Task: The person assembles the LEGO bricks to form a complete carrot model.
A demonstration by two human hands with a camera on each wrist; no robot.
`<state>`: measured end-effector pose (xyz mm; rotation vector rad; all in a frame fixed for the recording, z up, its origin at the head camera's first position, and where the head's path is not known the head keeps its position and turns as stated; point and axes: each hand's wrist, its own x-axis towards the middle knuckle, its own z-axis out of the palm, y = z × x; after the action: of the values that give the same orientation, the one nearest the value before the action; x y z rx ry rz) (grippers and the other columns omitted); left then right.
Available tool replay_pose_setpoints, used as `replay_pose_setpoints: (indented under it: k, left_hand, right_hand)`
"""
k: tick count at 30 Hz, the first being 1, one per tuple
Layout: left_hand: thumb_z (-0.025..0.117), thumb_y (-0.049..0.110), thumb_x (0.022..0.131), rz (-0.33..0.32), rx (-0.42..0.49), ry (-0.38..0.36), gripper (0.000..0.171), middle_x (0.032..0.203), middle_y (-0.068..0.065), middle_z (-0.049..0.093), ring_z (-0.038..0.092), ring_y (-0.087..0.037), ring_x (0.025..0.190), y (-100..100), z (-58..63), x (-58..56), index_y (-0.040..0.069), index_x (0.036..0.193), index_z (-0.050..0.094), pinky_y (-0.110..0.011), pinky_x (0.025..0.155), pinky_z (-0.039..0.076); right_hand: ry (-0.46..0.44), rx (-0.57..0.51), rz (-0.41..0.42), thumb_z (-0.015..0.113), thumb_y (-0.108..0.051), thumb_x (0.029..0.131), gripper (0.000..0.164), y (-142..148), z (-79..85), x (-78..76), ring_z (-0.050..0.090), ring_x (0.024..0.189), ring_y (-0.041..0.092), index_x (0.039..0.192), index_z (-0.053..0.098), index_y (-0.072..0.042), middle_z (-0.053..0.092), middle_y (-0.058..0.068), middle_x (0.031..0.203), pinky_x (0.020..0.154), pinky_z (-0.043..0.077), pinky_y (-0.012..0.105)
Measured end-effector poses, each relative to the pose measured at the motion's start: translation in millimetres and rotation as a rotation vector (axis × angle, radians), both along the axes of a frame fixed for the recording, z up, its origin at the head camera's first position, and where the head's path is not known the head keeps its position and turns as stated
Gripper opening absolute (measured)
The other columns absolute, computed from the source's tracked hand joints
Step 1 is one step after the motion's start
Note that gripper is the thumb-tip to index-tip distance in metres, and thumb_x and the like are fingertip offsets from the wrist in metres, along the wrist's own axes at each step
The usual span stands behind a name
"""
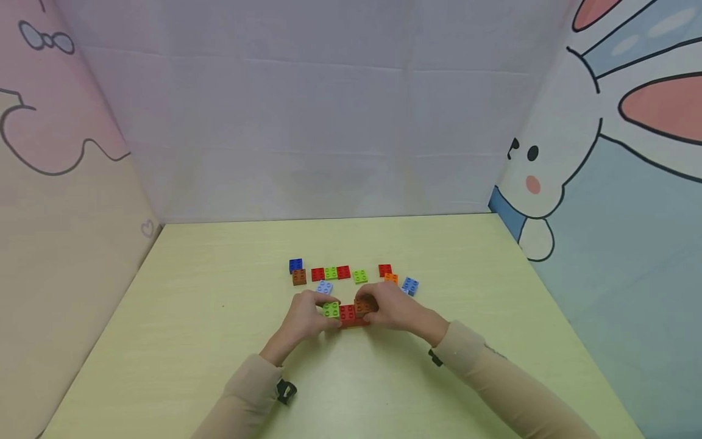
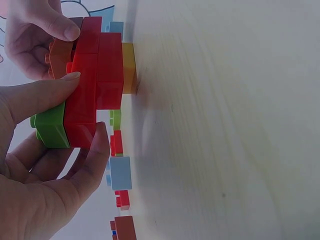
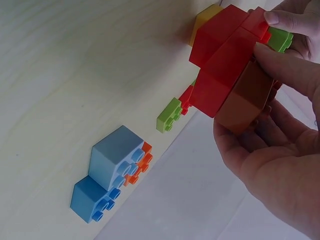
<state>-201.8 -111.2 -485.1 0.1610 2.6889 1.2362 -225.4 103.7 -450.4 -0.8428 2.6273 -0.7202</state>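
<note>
A stack of toy building blocks stands between my two hands. Its upper layer has a lime green block [image 1: 331,310] on the left, a red block [image 1: 347,313] in the middle and a brown block [image 1: 362,306] on the right. Below them run wider red blocks [image 2: 109,70], and a yellow block [image 2: 129,67] forms the base at the table. My left hand [image 1: 306,314] grips the left end, thumb on the near side and fingers behind. With thumb and fingers, my right hand [image 1: 395,305] pinches the brown block at the right end.
Loose blocks lie behind the stack on the pale table [image 1: 219,366]: a dark blue one [image 1: 295,264], a brown one [image 1: 298,277], a light blue one [image 1: 324,287], a green one [image 1: 359,276] and several red ones. Near my right hand are orange [image 1: 391,277] and blue [image 1: 410,286] blocks.
</note>
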Motion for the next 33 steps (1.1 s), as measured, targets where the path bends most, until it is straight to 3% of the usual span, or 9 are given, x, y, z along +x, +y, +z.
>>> replay_pose_setpoints:
  k: [14, 33]
  left_hand:
    - [0.088, 0.019, 0.067, -0.005, 0.0, 0.006, 0.037, 0.106, -0.003, 0.065, 0.056, -0.023, 0.097, 1.0, -0.8, -4.1, 0.015, 0.102, 0.075, -0.033, 0.066, 0.048]
    - [0.088, 0.019, 0.068, -0.011, -0.006, -0.039, 0.038, 0.111, -0.003, 0.063, 0.054, -0.023, 0.098, -0.4, -4.8, -7.3, 0.017, 0.103, 0.075, -0.034, 0.068, 0.048]
  right_hand:
    - [0.039, -0.003, -0.046, 0.08, -0.01, 0.077, 0.031, -1.7, -4.0, -1.7, 0.054, 0.082, 0.01, 0.105, 0.069, -0.014, 0.062, -0.009, 0.092, 0.076, 0.047, 0.028]
    - [0.005, -0.047, -0.099, 0.081, -0.009, 0.073, 0.027, -2.8, -10.0, -1.3, 0.053, 0.079, 0.011, 0.098, 0.071, -0.015, 0.062, -0.011, 0.088, 0.071, 0.047, 0.027]
